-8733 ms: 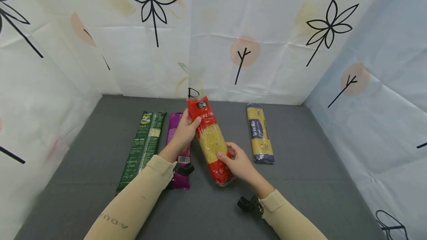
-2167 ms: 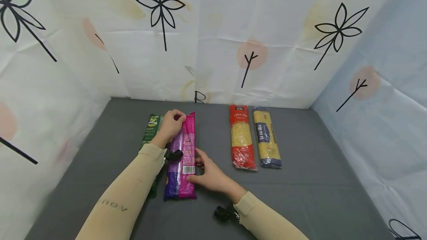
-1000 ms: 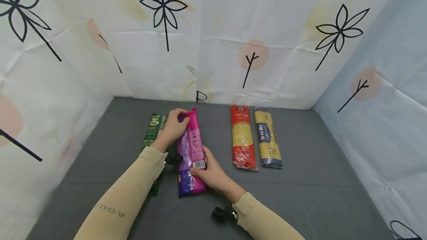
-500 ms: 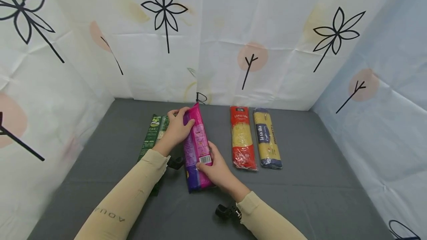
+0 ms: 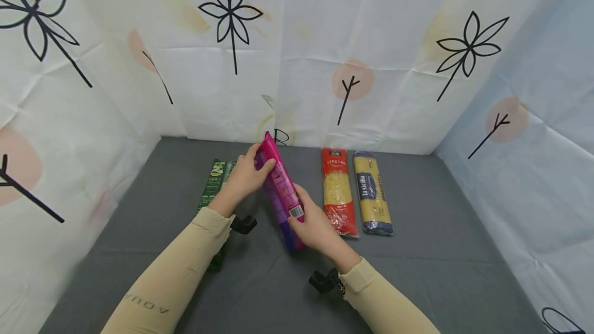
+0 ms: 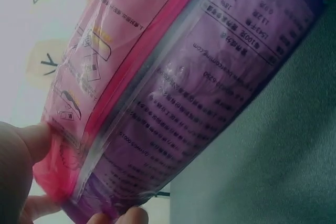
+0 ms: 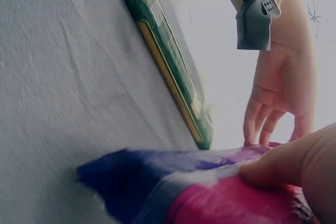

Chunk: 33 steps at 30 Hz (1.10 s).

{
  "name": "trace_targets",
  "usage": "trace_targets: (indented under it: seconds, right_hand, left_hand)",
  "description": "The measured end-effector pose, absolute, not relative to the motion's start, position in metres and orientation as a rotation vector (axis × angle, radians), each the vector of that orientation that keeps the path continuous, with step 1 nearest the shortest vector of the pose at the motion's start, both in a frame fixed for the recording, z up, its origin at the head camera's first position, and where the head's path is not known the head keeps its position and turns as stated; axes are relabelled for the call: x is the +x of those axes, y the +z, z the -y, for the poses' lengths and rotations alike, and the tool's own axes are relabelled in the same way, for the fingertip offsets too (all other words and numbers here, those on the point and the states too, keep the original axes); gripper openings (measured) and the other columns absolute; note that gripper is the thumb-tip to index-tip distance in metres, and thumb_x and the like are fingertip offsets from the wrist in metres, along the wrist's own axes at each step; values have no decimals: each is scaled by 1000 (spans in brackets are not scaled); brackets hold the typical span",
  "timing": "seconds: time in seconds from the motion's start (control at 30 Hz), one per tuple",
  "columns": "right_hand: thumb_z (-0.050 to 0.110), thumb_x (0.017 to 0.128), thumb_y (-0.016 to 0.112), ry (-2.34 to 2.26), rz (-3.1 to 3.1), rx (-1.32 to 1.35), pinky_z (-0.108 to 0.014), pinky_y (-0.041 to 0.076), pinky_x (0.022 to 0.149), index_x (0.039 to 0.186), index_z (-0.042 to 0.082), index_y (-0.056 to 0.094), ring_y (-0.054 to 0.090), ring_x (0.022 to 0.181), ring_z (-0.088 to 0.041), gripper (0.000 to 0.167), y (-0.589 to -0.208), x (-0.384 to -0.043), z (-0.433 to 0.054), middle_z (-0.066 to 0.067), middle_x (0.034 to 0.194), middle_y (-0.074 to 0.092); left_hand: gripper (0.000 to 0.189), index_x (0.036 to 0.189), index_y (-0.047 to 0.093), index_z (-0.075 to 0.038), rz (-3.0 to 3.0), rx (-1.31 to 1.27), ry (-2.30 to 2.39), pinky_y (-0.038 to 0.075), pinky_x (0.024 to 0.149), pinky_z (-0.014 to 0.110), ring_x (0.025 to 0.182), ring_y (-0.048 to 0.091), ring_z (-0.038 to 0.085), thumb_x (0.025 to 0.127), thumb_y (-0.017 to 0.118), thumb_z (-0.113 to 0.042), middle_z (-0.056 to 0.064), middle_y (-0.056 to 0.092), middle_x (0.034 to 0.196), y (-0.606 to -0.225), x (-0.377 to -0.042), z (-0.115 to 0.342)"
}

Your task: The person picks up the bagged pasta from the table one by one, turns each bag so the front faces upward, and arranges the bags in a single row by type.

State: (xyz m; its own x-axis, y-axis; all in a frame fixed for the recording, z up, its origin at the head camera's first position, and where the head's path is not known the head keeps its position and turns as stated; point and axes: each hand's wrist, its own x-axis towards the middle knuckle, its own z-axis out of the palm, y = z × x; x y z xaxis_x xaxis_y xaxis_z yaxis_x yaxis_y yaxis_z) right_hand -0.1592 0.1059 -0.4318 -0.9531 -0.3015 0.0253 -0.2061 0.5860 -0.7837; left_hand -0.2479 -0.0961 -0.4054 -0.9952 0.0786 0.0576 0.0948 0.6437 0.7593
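Both hands hold a pink and purple plastic packet point(image 5: 281, 188), tilted up off the grey surface with its far end leaning left. The left hand point(image 5: 244, 177) grips the far end, thumb on the pink face; in the left wrist view its fingertips point(image 6: 134, 215) curl round the packet's end point(image 6: 173, 87). Lower down, the right hand point(image 5: 312, 220) grips the near right edge, its thumb point(image 7: 273, 169) across the packet point(image 7: 210, 182) in the right wrist view. Left of it lies a green packet point(image 5: 211, 184), partly hidden by the left arm.
On the right, a red and yellow noodle packet point(image 5: 338, 189) lies beside a yellow and blue pasta packet point(image 5: 371, 192). A grey cloth point(image 5: 417, 272) covers the table, with white patterned sheets point(image 5: 301, 40) at the back and sides.
Earlier, the hands held the red packet, which now lies beside the yellow and blue one. Since then they have taken the pink and purple packet, lifted it, moved it right and tilted it.
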Motion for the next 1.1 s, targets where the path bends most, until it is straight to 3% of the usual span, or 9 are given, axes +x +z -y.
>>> trace_targets:
  seconds: [0.2, 0.33, 0.5, 0.67, 0.83, 1.1]
  right_hand:
    - [9, 87, 70, -958, -3009, -573, -42, 55, 74, 152, 17, 27, 63, 91, -22, 79, -425, -155, -100, -13, 126, 59]
    - [6, 84, 72, -704, -3180, -621, -38, 55, 63, 151, 13, 29, 63, 77, -21, 79, -424, -148, -91, -13, 110, 63]
    - [8, 84, 74, -497, -3281, -566, -35, 53, 53, 150, 14, 32, 56, 67, -20, 78, -426, -142, -81, -9, 94, 59]
    - [9, 80, 79, -423, -3315, -536, -37, 55, 55, 150, 16, 32, 57, 72, -22, 85, -430, -142, -76, -9, 98, 58]
    - [10, 82, 77, -398, -3340, -568, -36, 53, 52, 149, 17, 33, 56, 72, -22, 81, -434, -142, -73, -10, 98, 56]
    - [14, 78, 76, -476, -3337, -623, -36, 53, 56, 150, 17, 33, 54, 75, -23, 84, -435, -141, -72, -11, 101, 54]
  left_hand:
    - [85, 155, 15, -12, 2753, -163, -1654, 55, 79, 46, 106, 59, 34, 93, 55, -55, 25, 48, 129, -400, -245, 98]
    - [90, 155, 9, -12, 2600, -108, -2037, 56, 74, 43, 100, 65, 36, 92, 61, -49, 27, 44, 132, -396, -243, 95]
    - [94, 153, 9, -16, 2478, 9, -2155, 57, 70, 38, 98, 66, 33, 87, 68, -49, 23, 47, 126, -398, -244, 89]
    - [93, 153, 7, -18, 2375, 57, -2192, 57, 68, 40, 101, 62, 35, 88, 71, -38, 22, 46, 124, -400, -245, 83]
    - [83, 152, 11, -19, 2303, 125, -2230, 57, 71, 45, 105, 59, 37, 92, 68, -23, 22, 45, 128, -401, -246, 81]
    - [72, 151, 15, -18, 2273, 138, -2202, 57, 70, 42, 102, 61, 36, 96, 60, -16, 23, 51, 126, -405, -248, 82]
